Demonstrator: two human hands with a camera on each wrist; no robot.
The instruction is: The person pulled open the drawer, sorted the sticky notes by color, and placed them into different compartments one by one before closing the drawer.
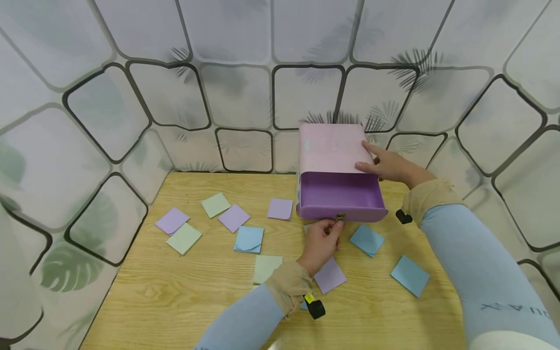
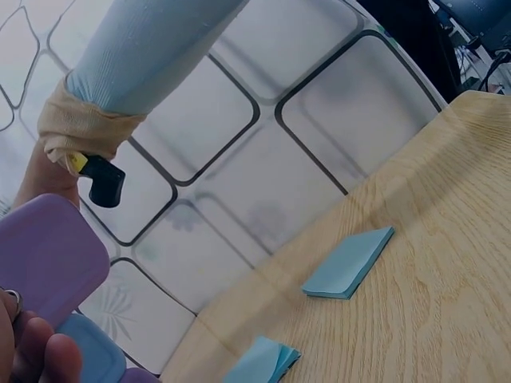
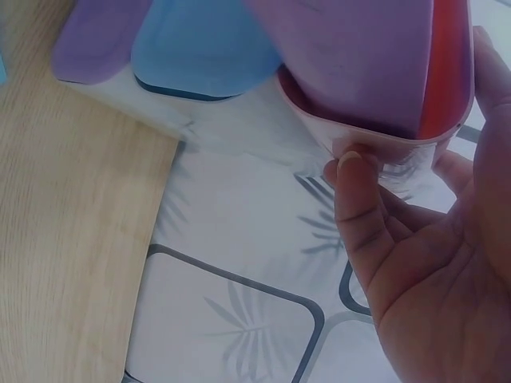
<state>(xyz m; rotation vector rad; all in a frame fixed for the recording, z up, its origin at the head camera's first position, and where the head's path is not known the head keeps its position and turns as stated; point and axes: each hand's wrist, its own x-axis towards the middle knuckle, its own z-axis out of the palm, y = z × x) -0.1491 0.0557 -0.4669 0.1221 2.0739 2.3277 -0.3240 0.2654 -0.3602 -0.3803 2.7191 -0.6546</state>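
A small drawer unit with a pink top casing [image 1: 332,146] stands at the back of the table, its purple top drawer [image 1: 341,212] pulled out and bare inside. My left hand [image 1: 320,245] pinches the metal ring pull [image 1: 340,217] at the drawer's front. In the left wrist view the ring [image 2: 12,302] shows beside the curled fingers. My right hand [image 1: 391,165] grips the casing's right side. From the right wrist, a fingertip [image 3: 355,179] presses under the pink casing's rim, with the thumb on the other side. Below it lie a blue drawer [image 3: 200,52] and another purple drawer [image 3: 96,40].
Sticky-note pads lie spread over the wooden table [image 1: 144,301]: purple [image 1: 172,221], green [image 1: 184,238] and blue [image 1: 248,239] ones on the left, more blue ones [image 1: 410,275] on the right. A purple pad [image 1: 330,275] lies by my left wrist. Patterned panels [image 1: 236,92] rise behind.
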